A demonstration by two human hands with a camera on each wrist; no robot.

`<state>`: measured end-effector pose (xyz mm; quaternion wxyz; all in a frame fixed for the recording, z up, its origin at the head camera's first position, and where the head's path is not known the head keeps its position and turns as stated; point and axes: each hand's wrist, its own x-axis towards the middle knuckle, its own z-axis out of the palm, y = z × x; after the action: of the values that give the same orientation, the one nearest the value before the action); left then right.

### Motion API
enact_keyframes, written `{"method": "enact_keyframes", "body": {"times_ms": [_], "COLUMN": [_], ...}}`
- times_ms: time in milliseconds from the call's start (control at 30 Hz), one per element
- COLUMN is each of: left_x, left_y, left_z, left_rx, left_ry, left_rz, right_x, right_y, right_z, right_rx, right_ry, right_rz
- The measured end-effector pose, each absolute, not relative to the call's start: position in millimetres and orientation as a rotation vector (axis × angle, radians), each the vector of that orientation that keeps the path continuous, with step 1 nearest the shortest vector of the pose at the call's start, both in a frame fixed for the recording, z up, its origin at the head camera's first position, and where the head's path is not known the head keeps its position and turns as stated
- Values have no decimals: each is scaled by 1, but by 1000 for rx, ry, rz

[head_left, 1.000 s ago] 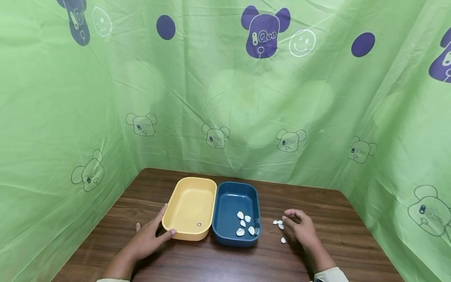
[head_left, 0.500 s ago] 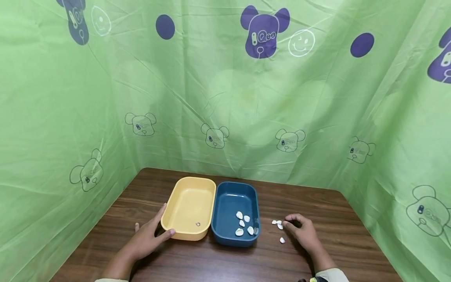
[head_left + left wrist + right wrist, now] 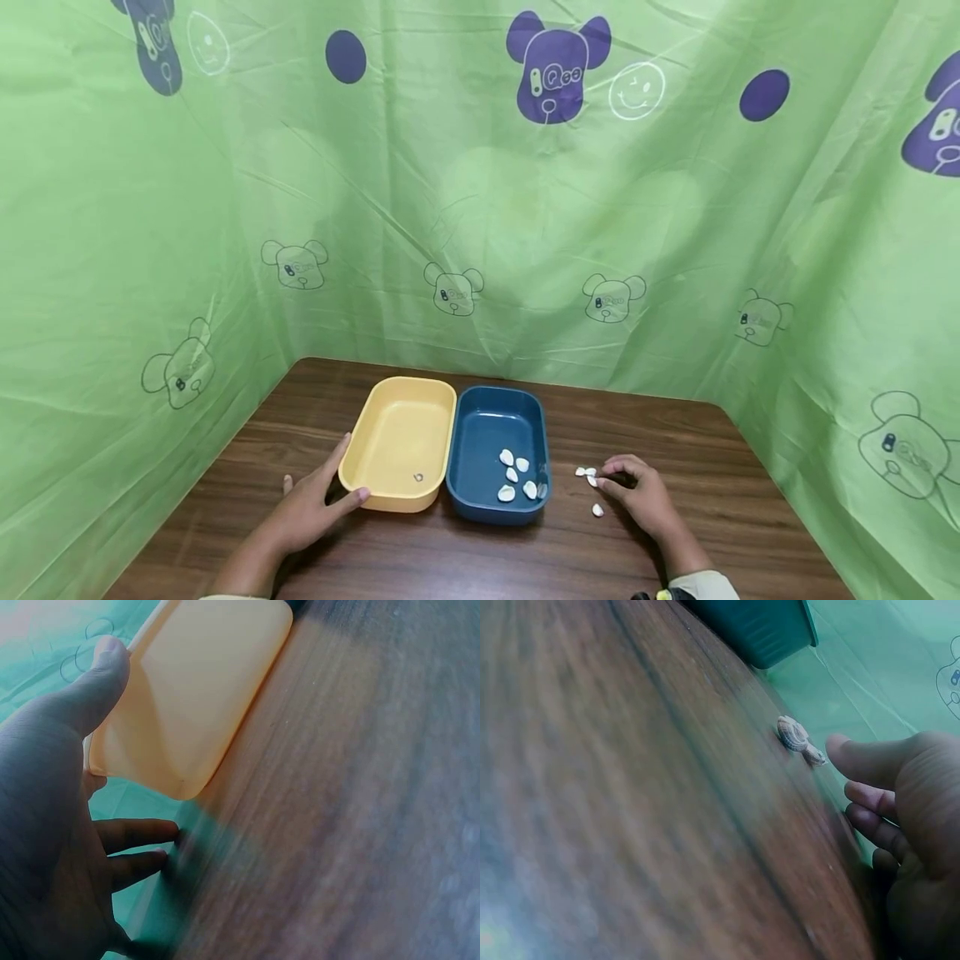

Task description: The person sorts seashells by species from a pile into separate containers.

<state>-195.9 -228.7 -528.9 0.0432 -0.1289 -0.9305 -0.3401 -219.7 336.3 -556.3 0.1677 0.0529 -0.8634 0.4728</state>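
Note:
My left hand rests at the near left corner of a yellow container, thumb on the near rim and fingers spread along its left side. In the left wrist view the lower fingers stand out straight, apart from the container. At right, my right hand reaches low over the table, thumb and index fingertips beside a small cluster of white seashells. The right wrist view shows ridged seashells just ahead of the thumb tip, with nothing visible between thumb and fingers. A single seashell lies nearer the person.
Side by side with the yellow container stands a dark blue container with several white shells in it. A small ring-like mark or item shows on the yellow container's floor. A green patterned curtain encloses the wooden table.
My right hand has lowered and its fingertips have come closer to the shell cluster, thumb and index finger nearer the table. The left hand stays at the yellow container. The head view has shifted slightly.

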Motion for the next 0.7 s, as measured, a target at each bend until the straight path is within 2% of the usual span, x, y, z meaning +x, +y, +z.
{"method": "enact_keyframes", "body": {"times_ms": [700], "left_x": [-196], "left_y": [-229], "left_z": [-528], "left_rx": [-389], "left_ry": [-2864], "left_rz": [-1037], "right_x": [-220], "right_y": [331], "right_z": [-554], "right_rx": [76], "right_ry": [-2613], "right_rz": [1231]}}
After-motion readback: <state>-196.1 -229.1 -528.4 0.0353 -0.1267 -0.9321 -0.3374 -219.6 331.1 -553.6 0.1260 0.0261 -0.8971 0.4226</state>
